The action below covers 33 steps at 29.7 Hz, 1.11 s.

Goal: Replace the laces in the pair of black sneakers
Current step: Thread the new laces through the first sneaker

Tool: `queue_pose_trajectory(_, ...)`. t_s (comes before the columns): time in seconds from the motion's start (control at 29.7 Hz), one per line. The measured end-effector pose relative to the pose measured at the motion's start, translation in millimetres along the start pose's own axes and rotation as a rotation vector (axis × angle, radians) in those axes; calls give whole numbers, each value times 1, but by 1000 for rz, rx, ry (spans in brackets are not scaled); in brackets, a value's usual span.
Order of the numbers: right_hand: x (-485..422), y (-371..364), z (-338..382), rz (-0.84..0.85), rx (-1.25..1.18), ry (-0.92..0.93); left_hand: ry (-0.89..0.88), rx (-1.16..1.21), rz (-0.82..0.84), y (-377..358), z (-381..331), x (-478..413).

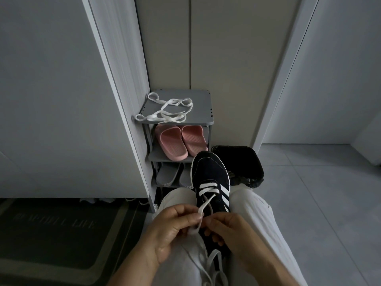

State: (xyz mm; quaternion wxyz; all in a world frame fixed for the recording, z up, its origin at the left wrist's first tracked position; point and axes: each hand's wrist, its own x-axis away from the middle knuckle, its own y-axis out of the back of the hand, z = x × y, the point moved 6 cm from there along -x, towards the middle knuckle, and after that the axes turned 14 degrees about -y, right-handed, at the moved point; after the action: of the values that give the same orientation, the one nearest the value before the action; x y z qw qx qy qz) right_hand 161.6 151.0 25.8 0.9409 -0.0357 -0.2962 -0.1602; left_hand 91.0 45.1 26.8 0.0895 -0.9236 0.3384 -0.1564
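A black sneaker (210, 176) with white side stripes rests between my knees, toe pointing away from me. A white lace (205, 205) crosses its lower eyelets and runs back toward my hands. My left hand (173, 230) pinches the lace near the shoe's tongue. My right hand (231, 230) grips the sneaker at its side by the upper eyelets, fingertips close to the lace. Loose lace ends (212, 263) hang down over my lap. Another white lace (167, 111) lies tangled on top of the grey shoe rack (202, 104). The second sneaker is not in view.
The rack's shelves hold pink slippers (181, 141) and grey slippers (167, 175). A bin with a black bag (243, 164) stands right of the sneaker. A dark doormat (55, 230) lies at the left. Light tiled floor (319, 193) extends to the right; white doors surround.
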Motion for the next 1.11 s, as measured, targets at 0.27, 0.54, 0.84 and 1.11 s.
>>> queue_pose_trajectory(0.27, -9, 3, 7, 28, -377, -42, -175, -371, 160, -9, -18, 9)
queue_pose_trajectory(0.54, -9, -3, 11, 164, -695, -93, -398, -614, -8, 23, -47, 13)
queue_pose_trajectory(0.84, -1, -27, 18, 252, -779, -121, -938, -1392, -78, 12, -55, 31)
queue_pose_trajectory(1.11, 0, -44, 23, 291, -761, -124, -781, -1537, -291, 63, -55, 27)
